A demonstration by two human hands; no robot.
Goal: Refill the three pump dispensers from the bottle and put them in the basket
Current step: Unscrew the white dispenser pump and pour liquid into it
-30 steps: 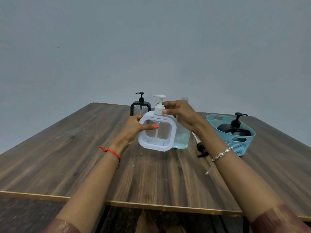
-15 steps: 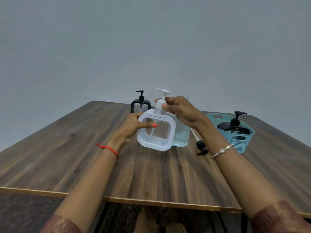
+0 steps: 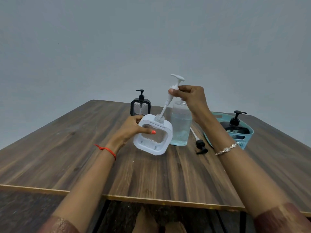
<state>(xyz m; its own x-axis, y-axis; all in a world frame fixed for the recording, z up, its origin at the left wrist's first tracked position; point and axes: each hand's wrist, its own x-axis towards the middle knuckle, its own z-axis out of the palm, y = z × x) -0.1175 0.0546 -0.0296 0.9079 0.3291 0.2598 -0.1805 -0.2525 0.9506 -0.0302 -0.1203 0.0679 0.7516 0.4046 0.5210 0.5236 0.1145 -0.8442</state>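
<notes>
Dispenser [image 3: 161, 148] tilted, right hand [image 3: 191, 98] pinching pump [image 3: 169, 100] aloft

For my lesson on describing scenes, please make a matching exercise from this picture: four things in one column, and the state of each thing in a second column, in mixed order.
Things:
1. white pump
2. loose black pump
3. white dispenser
4. basket

States:
a. holds a black dispenser
b. lies on the table
c. pinched by the right hand
d. tilted, gripped by the left hand

Pairs: 1-c, 2-b, 3-d, 4-a
</notes>
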